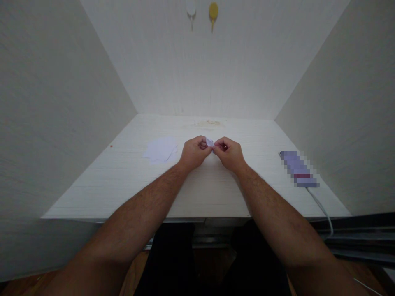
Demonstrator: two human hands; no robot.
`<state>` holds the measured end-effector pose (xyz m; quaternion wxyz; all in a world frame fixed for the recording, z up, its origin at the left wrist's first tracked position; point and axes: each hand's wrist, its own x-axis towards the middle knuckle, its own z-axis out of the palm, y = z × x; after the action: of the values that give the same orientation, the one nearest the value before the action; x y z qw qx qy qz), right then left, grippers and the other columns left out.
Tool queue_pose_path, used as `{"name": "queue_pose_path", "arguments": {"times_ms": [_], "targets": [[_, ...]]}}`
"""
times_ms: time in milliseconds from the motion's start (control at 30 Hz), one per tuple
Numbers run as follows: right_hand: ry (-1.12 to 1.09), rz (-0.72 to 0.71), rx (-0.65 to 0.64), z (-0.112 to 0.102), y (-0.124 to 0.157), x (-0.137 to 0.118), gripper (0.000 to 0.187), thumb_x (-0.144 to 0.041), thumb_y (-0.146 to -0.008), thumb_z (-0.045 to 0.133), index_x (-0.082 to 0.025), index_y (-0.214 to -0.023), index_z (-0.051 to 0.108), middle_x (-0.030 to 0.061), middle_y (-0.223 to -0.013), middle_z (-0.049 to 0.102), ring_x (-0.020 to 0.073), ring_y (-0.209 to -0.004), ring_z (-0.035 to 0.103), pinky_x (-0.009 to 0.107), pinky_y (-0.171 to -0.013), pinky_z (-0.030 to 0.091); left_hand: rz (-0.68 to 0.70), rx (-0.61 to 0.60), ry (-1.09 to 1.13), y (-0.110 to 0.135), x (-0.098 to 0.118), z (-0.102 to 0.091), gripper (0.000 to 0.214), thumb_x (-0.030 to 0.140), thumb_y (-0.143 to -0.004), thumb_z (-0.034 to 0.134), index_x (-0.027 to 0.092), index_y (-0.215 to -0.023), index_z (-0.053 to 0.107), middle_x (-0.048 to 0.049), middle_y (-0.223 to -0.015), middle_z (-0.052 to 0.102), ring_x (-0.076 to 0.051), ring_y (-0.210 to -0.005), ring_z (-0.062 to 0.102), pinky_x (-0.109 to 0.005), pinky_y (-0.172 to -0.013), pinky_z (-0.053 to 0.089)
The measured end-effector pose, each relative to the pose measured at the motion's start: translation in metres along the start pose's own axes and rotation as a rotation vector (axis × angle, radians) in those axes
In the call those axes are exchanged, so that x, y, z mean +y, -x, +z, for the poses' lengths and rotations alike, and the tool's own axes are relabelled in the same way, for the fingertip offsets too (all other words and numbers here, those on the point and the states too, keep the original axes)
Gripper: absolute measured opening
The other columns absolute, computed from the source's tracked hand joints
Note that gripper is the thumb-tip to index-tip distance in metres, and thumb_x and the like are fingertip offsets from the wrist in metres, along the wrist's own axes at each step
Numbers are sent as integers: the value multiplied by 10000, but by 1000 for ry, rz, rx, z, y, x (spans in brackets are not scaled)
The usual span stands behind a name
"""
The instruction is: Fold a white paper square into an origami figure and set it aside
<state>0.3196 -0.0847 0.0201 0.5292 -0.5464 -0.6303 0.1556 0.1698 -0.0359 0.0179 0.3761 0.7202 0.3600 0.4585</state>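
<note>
Both my hands meet over the middle of a white desk (203, 193). Between them is a small folded piece of white paper (210, 142). My left hand (196, 152) pinches it from the left, thumb and fingertips pressed together. From the other side, my right hand (228, 153) pinches its right edge, the fingers curled in. Most of the paper's lower part is hidden by my fingertips. To the left of my left hand lies a loose pile of white paper sheets (162, 149), their edges overlapping unevenly.
A phone-like device (298, 169), blurred out, lies at the right with a white cable (322, 209) running off the front edge. Walls enclose the desk on three sides. Two hooks, one white (191, 10) and one yellow (213, 11), are on the back wall.
</note>
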Motion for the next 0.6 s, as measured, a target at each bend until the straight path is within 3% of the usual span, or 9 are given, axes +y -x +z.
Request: {"name": "queue_pose_path", "arguments": {"times_ms": [333, 600], "targets": [[77, 38, 22, 0, 0, -1, 100, -279, -784, 597, -183, -761, 615, 0, -681, 626, 128, -607, 540, 267, -593, 422, -20, -70, 172, -1, 2, 0, 222, 161, -655, 662, 144, -872, 704, -45, -792, 727, -141, -715, 667, -275, -704, 542], [47, 53, 19, 0, 0, -2, 98, -283, -786, 594, -188, -759, 602, -4, -677, 621, 122, -592, 518, 267, -597, 421, -34, -47, 154, -1, 6, 0, 208, 135, -652, 624, 143, -843, 707, -38, -760, 717, -130, -680, 646, -262, -671, 525]]}}
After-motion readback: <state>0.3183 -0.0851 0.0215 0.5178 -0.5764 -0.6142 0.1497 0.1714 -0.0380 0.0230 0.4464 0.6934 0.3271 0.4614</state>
